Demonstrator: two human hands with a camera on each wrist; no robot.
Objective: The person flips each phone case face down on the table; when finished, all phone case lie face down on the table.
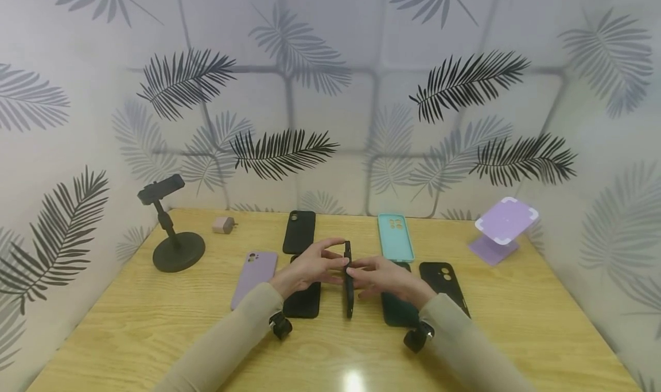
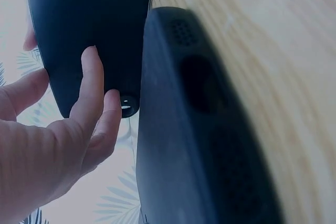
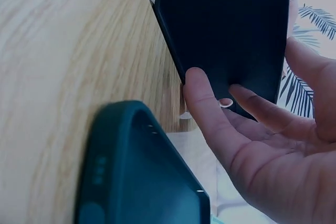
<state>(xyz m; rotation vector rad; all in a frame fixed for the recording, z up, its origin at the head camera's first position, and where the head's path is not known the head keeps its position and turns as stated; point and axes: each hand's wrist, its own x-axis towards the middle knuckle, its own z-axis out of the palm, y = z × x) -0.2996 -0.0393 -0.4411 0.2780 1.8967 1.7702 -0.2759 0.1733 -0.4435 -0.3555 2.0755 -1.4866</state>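
Observation:
Both hands hold a black phone case (image 1: 349, 294) on edge, upright above the middle of the table. My left hand (image 1: 308, 266) grips it from the left, my right hand (image 1: 388, 277) from the right. In the left wrist view, fingertips lie on the case's flat dark face (image 2: 94, 19), near a camera opening at the bottom. In the right wrist view, fingers touch the case's other side (image 3: 226, 30) beside a small opening. Under my left hand lies another black case (image 1: 303, 303). A dark green case (image 1: 396, 313) lies beneath my right hand.
Around the hands lie a lilac case (image 1: 254, 274), a black case (image 1: 299, 231), a turquoise case (image 1: 395, 240) and another black case (image 1: 445, 283). A black phone stand (image 1: 178, 251), a pink charger plug (image 1: 223, 225) and a purple stand (image 1: 506, 222) stand farther out on the wooden table (image 1: 155, 323).

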